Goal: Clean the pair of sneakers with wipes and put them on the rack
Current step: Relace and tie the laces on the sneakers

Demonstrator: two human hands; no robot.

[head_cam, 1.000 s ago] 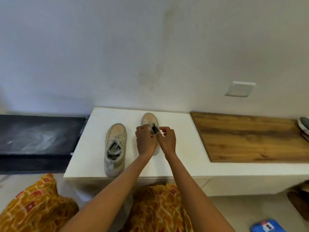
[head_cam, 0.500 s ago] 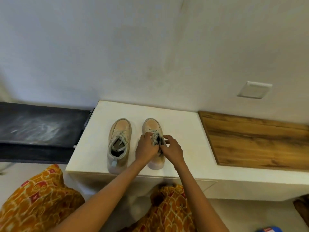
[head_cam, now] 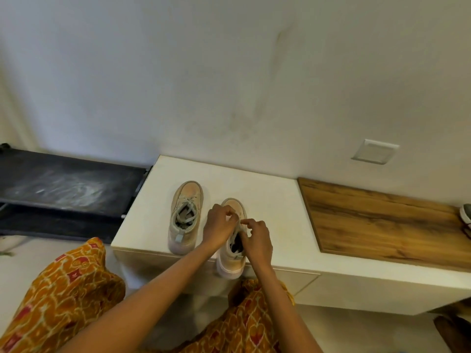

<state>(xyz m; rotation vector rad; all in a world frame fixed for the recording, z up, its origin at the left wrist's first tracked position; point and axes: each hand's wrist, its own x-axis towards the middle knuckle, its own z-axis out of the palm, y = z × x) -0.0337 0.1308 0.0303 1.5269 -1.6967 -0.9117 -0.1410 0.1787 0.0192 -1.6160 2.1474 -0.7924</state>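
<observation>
Two beige sneakers stand toe-to-wall on a white bench (head_cam: pixel 270 189). The left sneaker (head_cam: pixel 185 217) stands alone, its laces loose. The right sneaker (head_cam: pixel 233 253) sits nearer me, its heel hanging over the bench's front edge. My left hand (head_cam: pixel 219 225) pinches the lace over its tongue from the left. My right hand (head_cam: pixel 257 236) pinches the lace from the right, fingers curled above the shoe's opening. No wipe is in sight.
A wooden panel (head_cam: pixel 382 220) covers the bench's right part, with part of another shoe (head_cam: pixel 466 212) at its far right edge. A low black rack (head_cam: pixel 63 189) stands to the left. A white wall plate (head_cam: pixel 374 151) sits above. My orange patterned clothing (head_cam: pixel 61 294) fills the foreground.
The right sneaker has come toward me, its heel now past the bench edge. Both hands stay on its laces and moved back with it.
</observation>
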